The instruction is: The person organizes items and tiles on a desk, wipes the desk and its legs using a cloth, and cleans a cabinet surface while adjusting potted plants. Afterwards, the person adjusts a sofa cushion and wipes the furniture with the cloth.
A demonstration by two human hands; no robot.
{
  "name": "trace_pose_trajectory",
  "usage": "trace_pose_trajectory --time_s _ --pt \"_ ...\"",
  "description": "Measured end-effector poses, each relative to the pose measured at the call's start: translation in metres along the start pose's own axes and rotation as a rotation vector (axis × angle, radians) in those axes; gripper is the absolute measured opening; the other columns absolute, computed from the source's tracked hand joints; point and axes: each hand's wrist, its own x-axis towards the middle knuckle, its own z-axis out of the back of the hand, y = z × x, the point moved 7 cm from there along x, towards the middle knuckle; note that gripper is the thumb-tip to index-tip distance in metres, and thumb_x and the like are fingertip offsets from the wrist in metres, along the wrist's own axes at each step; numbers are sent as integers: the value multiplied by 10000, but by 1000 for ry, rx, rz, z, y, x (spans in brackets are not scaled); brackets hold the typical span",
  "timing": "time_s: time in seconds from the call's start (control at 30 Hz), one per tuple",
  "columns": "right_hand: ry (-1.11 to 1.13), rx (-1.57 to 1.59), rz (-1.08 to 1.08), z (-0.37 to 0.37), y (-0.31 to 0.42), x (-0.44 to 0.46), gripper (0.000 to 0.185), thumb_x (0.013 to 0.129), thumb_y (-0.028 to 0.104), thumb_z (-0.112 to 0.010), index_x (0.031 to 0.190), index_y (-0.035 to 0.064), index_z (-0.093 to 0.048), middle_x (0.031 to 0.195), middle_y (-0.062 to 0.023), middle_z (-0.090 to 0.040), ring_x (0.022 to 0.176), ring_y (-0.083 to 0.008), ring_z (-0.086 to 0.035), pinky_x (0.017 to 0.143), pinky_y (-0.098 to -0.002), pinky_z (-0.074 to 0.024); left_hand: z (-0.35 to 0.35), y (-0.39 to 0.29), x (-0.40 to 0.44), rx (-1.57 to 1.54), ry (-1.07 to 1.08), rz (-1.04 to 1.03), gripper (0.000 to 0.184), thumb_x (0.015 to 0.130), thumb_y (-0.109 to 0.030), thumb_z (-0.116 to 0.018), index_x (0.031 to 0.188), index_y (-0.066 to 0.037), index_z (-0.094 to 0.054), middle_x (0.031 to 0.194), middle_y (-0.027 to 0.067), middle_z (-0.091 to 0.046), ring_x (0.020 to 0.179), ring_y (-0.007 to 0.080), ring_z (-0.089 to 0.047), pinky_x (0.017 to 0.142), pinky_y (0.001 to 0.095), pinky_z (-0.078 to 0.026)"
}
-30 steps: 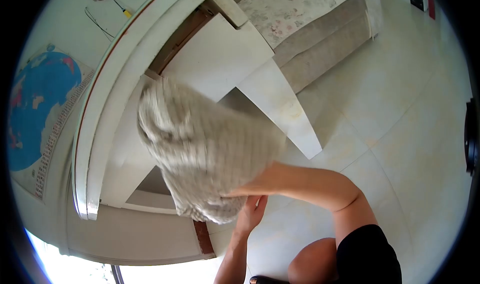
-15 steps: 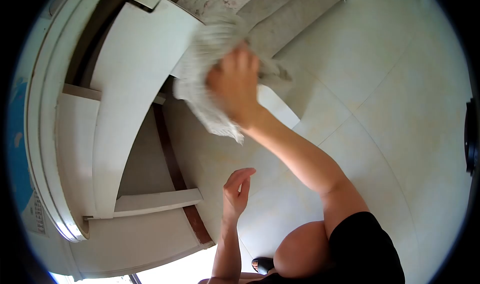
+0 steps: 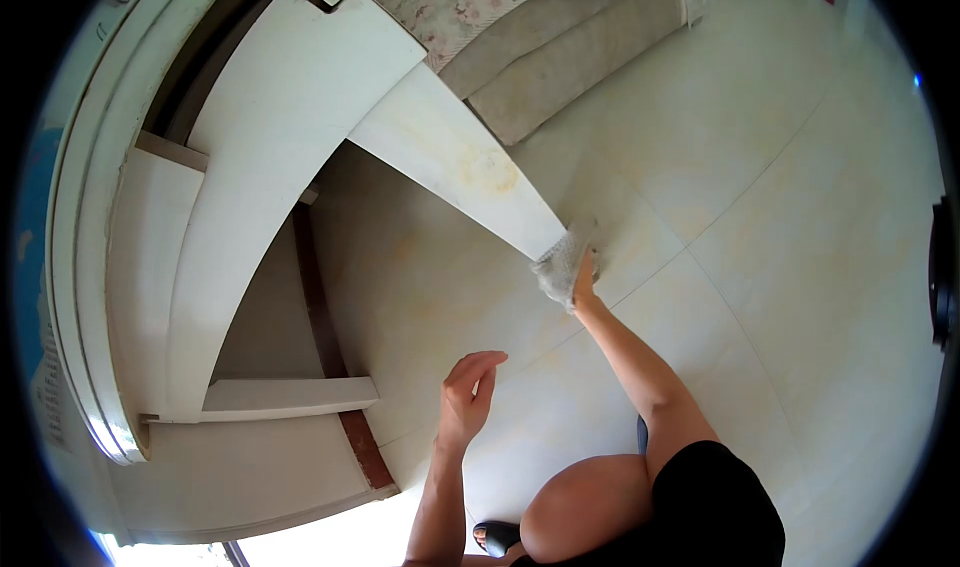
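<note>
A crumpled grey-white cloth [image 3: 558, 272] is bunched in my right hand [image 3: 585, 275], with fingers partly hidden behind it. The cloth presses against the far end of a long, tapered white leg [image 3: 450, 152] that sticks out from a piece of white furniture. A yellowish stain marks the leg's face. My left hand [image 3: 470, 392] hangs in the air above the floor, loosely bent, its fingers stretched to the right and the thumb below them. I see nothing in it, and it touches nothing.
White curved furniture panels [image 3: 290, 77] fill the left side, with a short white crosspiece [image 3: 290, 397] lower down. A beige sofa [image 3: 580, 57] with a floral cover stands at the top. Pale floor tiles [image 3: 760, 297] lie on the right. My knee [image 3: 580, 512] and black sandal [image 3: 492, 537] are below.
My right hand has moved down and to the right with the cloth, from over the leg's upper part to its end, baring the stained face. My left hand stays nearly in place.
</note>
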Motion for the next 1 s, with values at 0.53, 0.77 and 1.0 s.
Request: trace_pose_trajectory --time_s 0.53,0.77,1.0 --pt "-197 -831 979 -155 356 16 550 753 155 -681 1261 29 -511 1150 -165 -554 953 -376 -550 860 -400 -472 2 -3 14 -64 6 12 206 868 72 -552 1018 3 -674 1004 139 -685 909 272 -656 774 319 -519" --pt "363 282 53 -26 106 79 440 888 226 -640 1268 27 -542 1188 -119 -616 1081 -199 -577 945 -337 -461 -16 12 5 -21 85 72 195 870 67 -554 1009 5 -676 993 142 -687 910 285 -659 787 332 -518" --pt "-96 -1059 -116 58 -4 18 448 817 238 -621 1219 51 -555 1079 -194 -632 1036 -356 -601 899 -428 -483 -34 -2 5 -34 122 29 196 861 73 -554 996 6 -677 981 150 -688 900 297 -659 778 338 -521"
